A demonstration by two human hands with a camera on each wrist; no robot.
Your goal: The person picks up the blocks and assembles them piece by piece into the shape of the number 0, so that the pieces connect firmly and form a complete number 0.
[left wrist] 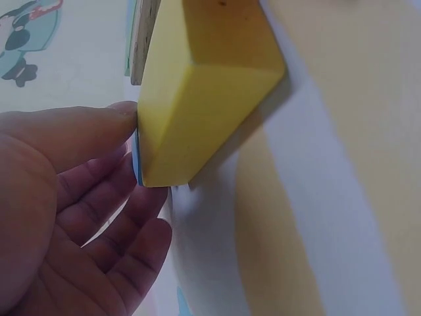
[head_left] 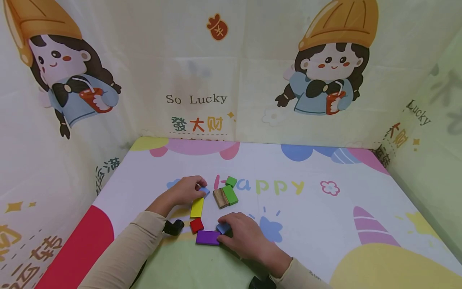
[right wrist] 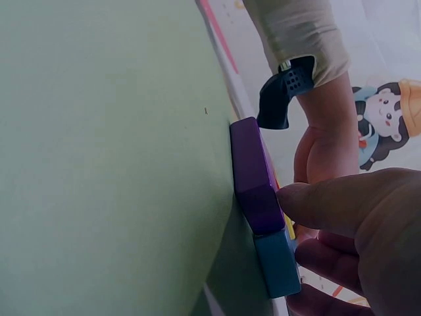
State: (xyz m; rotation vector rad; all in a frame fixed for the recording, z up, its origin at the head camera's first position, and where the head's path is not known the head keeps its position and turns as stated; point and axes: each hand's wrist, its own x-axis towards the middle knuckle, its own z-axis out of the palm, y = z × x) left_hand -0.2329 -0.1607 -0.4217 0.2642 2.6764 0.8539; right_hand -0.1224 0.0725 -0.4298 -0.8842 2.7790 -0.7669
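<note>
the blocks lie on the tabletop [head_left: 317, 218], a bit left of the middle. the left hand [head_left: 185, 191] is at the far end of the yellow block [head_left: 197, 208]. its fingers are close together and seem to pinch the left blue block [head_left: 206, 192], which sits right by that end. the right hand [head_left: 248, 237] has its fingers curled round the right blue block [head_left: 223, 228], with the thumb on the right end of the purple block [head_left: 207, 238]. those two blocks touch. the red block [head_left: 196, 225] sits between the yellow and purple ones. farther off to the right, the brown block [head_left: 220, 198] is beside the green block [head_left: 230, 195], and the small green block [head_left: 231, 181] is on their far side.

the blocks look hard, light and not easy to break. the smooth paint may be a bit slippery. the best hold is likely on two facing sides, pinched softly, so the next block does not get bumped.
</note>
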